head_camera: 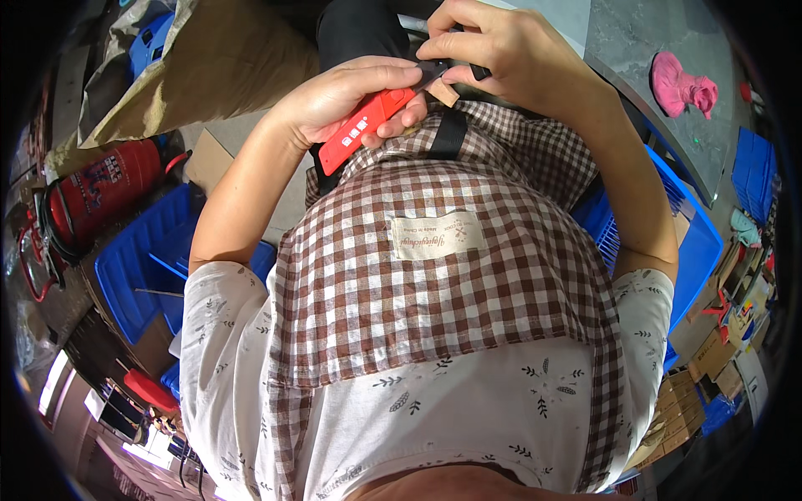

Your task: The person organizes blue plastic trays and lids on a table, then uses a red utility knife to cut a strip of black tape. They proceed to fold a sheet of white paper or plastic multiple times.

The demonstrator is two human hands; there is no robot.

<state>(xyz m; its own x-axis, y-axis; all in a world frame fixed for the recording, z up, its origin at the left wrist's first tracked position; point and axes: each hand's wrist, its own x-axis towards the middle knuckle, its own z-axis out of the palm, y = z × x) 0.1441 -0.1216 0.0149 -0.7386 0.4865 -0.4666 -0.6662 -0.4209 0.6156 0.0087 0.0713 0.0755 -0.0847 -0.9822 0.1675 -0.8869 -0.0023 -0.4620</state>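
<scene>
My left hand [366,94] is closed around a red handle [369,125] that bears white writing. Beyond the handle, at my thumb, is a dark, blade-like metal end [431,74]; its exact kind is hard to tell. My right hand [489,53] is bent close to that end, its fingers pinching a small black piece [480,71]. Just below the right fingertips shows a small tan block [443,92], whose material and support I cannot settle. Both hands are above my lap, over a brown-and-white checked apron [432,275] with a black strap [448,134].
To the right, a pink cloth item [680,84] lies on a grey tabletop [633,31]. A blue plastic crate [695,250] is by my right elbow. On the left are a large tan sack [232,69], a red fire extinguisher [103,188] and blue bins [135,263].
</scene>
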